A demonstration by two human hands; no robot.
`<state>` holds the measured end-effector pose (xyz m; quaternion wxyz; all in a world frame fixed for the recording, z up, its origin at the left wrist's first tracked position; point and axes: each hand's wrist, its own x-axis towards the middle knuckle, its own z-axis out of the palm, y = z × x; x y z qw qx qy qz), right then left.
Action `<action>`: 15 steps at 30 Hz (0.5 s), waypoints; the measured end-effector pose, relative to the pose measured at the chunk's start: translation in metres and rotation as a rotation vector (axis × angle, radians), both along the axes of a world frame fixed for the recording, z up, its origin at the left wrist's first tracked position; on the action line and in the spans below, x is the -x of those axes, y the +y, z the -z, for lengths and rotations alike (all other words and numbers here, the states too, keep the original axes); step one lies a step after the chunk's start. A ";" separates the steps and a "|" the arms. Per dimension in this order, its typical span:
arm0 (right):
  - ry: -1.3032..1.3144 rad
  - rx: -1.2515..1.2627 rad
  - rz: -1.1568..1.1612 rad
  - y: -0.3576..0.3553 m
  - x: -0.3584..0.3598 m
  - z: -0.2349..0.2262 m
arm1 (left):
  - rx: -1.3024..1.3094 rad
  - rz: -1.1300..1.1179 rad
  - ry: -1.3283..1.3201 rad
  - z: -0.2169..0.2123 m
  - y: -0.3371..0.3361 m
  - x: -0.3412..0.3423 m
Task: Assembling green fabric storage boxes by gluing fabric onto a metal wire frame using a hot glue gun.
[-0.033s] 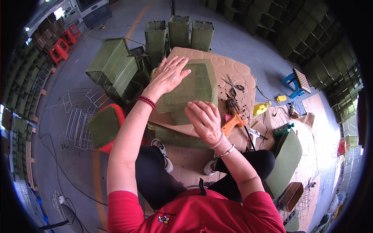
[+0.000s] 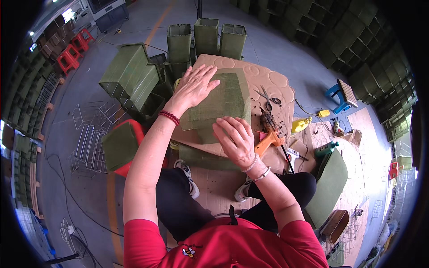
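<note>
Left hand (image 2: 194,87) flat, fingers spread, on far-left corner of green fabric piece (image 2: 223,102); right hand (image 2: 235,138) flat, pressing near edge. Fabric on brown cardboard board (image 2: 268,78); orange glue gun (image 2: 268,142), scissors (image 2: 268,96) toward right edge.

Green woven panel (image 2: 223,100) — orange glue gun (image 2: 269,140), red stool (image 2: 134,134)
</note>
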<state>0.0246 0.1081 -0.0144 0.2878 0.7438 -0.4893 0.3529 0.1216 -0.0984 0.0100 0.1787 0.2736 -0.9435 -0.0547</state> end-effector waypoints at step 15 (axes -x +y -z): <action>-0.253 0.109 0.117 0.016 0.007 0.010 | -0.019 -0.029 -0.070 -0.005 0.000 -0.004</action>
